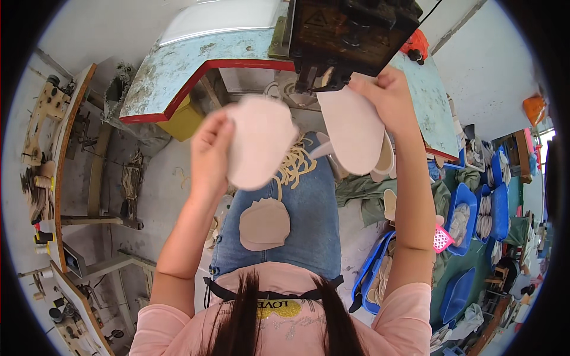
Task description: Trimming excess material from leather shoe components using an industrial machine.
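Observation:
In my left hand (212, 142) is a flat, pale pink piece (260, 142) with a rounded outline, pinched at its left edge between thumb and fingers. My right hand (386, 95) grips the upper edge of a second pale piece (354, 132), which hangs with its rounded end down. That piece's top is right under the dark machine head (353, 44), so its contact with the machine cannot be made out. On my lap, over blue jeans (317, 219), lies a small stack of similar beige pieces (265, 225). Thin cream strips (294, 169) are heaped between my knees.
A worn pale-blue worktop with a red edge (208, 64) surrounds the machine. Below it stands a yellow bin (184, 120). To the right are blue baskets (463, 219) of pieces, and a blue tray (375, 273) is by my right elbow. Sewing machines (47, 121) line the left.

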{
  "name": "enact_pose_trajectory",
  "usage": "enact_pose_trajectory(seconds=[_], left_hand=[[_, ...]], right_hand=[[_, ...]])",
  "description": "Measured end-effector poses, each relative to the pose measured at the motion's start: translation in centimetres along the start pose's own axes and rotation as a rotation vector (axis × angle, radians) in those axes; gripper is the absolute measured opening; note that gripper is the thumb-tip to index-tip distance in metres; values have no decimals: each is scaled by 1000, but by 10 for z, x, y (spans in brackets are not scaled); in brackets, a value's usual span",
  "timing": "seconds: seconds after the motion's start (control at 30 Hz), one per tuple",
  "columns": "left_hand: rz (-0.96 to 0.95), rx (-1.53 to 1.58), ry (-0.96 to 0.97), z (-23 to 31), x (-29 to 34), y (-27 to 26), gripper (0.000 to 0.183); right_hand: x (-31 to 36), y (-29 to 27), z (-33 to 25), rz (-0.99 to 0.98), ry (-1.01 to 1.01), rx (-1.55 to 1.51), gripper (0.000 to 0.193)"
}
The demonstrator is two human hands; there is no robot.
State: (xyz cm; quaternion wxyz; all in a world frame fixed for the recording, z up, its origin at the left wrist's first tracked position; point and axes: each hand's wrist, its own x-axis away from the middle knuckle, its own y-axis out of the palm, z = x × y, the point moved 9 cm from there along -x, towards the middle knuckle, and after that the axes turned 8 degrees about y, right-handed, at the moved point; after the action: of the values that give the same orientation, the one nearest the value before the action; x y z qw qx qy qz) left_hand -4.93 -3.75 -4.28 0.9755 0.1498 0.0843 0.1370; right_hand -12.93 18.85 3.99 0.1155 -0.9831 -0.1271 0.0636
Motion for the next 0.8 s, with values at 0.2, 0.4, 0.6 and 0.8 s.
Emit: enact_pose_trajectory(seconds=[0.2, 0.4, 0.6, 0.8], left_hand=[[-897, -862, 231, -113, 109, 0, 22], [-570, -563, 123, -54, 35, 16, 24], [-597, -195, -62, 17, -7, 83, 25], [-587, -67, -248, 14, -12, 72, 23]], right_hand=[[24, 14, -2, 120, -46, 56, 14], [38, 23, 6, 244, -127, -4, 18], [43, 42, 13, 151, -67, 45, 26], [45, 65, 60, -360, 199, -84, 26]])
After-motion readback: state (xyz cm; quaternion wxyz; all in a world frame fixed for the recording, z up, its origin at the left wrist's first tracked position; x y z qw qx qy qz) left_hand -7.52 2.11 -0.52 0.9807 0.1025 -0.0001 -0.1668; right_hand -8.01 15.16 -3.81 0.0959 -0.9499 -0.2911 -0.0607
